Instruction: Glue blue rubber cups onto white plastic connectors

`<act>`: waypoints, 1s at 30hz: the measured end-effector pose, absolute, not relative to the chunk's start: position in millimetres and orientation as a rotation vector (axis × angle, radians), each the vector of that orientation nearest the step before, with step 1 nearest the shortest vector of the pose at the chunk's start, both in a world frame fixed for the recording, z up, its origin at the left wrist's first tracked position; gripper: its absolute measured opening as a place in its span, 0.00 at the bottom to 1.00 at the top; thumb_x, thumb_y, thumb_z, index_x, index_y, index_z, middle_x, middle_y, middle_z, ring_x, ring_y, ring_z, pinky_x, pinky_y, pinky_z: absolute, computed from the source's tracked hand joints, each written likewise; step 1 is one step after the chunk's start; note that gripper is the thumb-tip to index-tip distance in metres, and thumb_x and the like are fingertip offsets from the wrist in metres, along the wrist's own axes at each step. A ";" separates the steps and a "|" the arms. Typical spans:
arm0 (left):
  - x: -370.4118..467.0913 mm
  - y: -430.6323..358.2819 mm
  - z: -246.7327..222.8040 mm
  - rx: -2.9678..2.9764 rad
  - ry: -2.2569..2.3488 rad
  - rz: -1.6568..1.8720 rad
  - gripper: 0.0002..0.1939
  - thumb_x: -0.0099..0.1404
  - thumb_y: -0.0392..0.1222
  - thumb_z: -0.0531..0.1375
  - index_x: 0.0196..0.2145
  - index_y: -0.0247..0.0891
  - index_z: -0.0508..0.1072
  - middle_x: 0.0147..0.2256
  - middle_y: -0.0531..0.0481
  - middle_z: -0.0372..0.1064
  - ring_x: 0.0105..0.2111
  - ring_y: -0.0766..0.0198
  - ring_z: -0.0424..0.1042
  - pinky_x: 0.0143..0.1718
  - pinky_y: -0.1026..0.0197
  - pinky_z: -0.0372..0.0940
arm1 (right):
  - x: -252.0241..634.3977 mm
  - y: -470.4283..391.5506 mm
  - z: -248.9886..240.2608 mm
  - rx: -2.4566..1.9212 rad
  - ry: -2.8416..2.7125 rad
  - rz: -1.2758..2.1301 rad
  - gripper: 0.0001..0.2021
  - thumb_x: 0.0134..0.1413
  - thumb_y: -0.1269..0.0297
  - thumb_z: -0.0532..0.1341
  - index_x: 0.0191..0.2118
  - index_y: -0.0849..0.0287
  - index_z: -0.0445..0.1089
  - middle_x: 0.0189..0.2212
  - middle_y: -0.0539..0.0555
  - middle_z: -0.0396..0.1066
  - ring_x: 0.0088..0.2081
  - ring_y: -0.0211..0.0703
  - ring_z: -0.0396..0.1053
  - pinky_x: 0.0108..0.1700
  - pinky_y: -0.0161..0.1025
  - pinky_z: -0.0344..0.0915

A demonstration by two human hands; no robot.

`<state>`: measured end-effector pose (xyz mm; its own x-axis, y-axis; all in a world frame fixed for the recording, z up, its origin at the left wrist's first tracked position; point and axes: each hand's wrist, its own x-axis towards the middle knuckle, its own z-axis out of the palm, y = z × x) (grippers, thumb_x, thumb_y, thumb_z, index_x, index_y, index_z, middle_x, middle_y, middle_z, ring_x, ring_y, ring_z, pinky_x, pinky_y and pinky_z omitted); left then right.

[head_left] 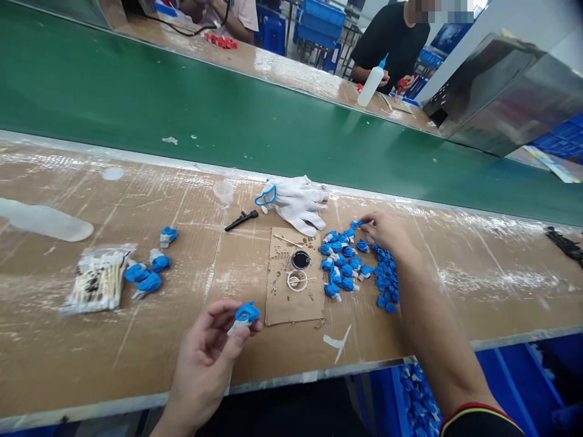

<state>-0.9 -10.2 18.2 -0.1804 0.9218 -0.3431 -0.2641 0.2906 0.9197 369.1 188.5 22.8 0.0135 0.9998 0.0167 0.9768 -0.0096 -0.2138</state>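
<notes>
My left hand [204, 352] pinches a small blue-and-grey plastic piece [246, 313] between thumb and fingers, above the front of the table. Reaching to the far edge of the pieces on the right, my right hand [385, 232] has its fingertips closed at a small blue part [357, 224]. Nearest to it are a cluster of blue-and-grey pieces [348, 269] and a heap of plain blue parts [386, 276]. On a cardboard sheet [291, 309] stand a small cup of dark liquid [300, 260] and a clear cup [297, 280] with a stick across it.
To the left lie a bag of cotton swabs [98, 279] and several blue-and-grey pieces [149, 283]. A white glove [296, 200] and a black tool [241, 221] lie behind the cardboard. Beyond runs a green conveyor belt [182, 109]; a person [387, 45] works across it.
</notes>
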 end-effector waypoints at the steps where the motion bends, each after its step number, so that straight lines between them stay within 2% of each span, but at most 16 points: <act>1: -1.3 -10.3 17.1 0.695 1.332 1.215 0.19 0.59 0.55 0.72 0.41 0.42 0.77 0.32 0.49 0.79 0.32 0.61 0.78 0.39 0.61 0.76 | 368.9 187.7 23.9 -2.121 -2.057 0.199 0.05 0.53 0.68 0.64 0.31 0.57 0.79 0.31 0.59 0.80 0.35 0.54 0.76 0.39 0.47 0.70; 5: 0.8 -10.5 15.8 0.744 1.313 1.205 0.17 0.62 0.54 0.70 0.43 0.40 0.79 0.30 0.49 0.79 0.31 0.61 0.78 0.38 0.62 0.75 | 358.8 154.1 40.5 -2.076 -1.917 0.137 0.07 0.58 0.63 0.63 0.35 0.58 0.78 0.31 0.58 0.81 0.34 0.51 0.77 0.37 0.45 0.71; 8: 7.1 -7.7 18.7 0.790 1.214 1.178 0.14 0.66 0.52 0.68 0.44 0.41 0.80 0.31 0.49 0.80 0.31 0.62 0.79 0.37 0.63 0.76 | 331.1 101.8 57.5 -1.831 -1.858 0.105 0.06 0.59 0.61 0.65 0.39 0.55 0.78 0.32 0.54 0.80 0.33 0.47 0.78 0.36 0.43 0.72; 10: 12.2 -4.5 20.4 0.861 1.095 1.133 0.12 0.67 0.49 0.67 0.44 0.41 0.81 0.31 0.48 0.80 0.31 0.62 0.80 0.36 0.64 0.76 | 303.1 64.2 65.0 -1.501 -1.964 0.190 0.04 0.58 0.67 0.68 0.39 0.52 0.78 0.31 0.50 0.80 0.30 0.43 0.77 0.34 0.40 0.72; 13: 19.4 -1.7 20.8 0.942 0.981 1.087 0.10 0.68 0.44 0.66 0.46 0.41 0.81 0.34 0.47 0.81 0.32 0.62 0.82 0.36 0.64 0.77 | 259.1 20.5 65.8 -1.199 -1.979 0.331 0.16 0.54 0.79 0.67 0.45 0.52 0.78 0.34 0.51 0.79 0.35 0.44 0.77 0.37 0.42 0.73; 17: 25.4 -5.5 18.5 1.008 1.020 1.113 0.10 0.67 0.39 0.68 0.46 0.41 0.81 0.38 0.47 0.81 0.36 0.62 0.82 0.40 0.65 0.76 | 218.6 -4.9 54.5 -1.214 -1.855 0.280 0.23 0.52 0.84 0.66 0.50 0.52 0.77 0.35 0.53 0.78 0.35 0.47 0.76 0.36 0.45 0.74; 22: 27.5 -9.9 15.1 1.130 1.089 1.175 0.09 0.63 0.35 0.70 0.42 0.40 0.80 0.37 0.49 0.82 0.36 0.64 0.81 0.42 0.67 0.76 | 196.2 -10.0 47.5 -1.231 -1.879 0.222 0.21 0.52 0.85 0.67 0.48 0.55 0.77 0.32 0.53 0.78 0.33 0.45 0.75 0.34 0.44 0.75; 30: 28.9 -7.5 13.9 1.314 1.080 1.305 0.12 0.61 0.29 0.70 0.42 0.38 0.79 0.38 0.48 0.83 0.37 0.63 0.83 0.41 0.67 0.78 | 193.6 -14.3 45.8 -1.144 -1.905 0.386 0.21 0.56 0.85 0.65 0.52 0.59 0.76 0.36 0.56 0.78 0.37 0.44 0.76 0.38 0.42 0.76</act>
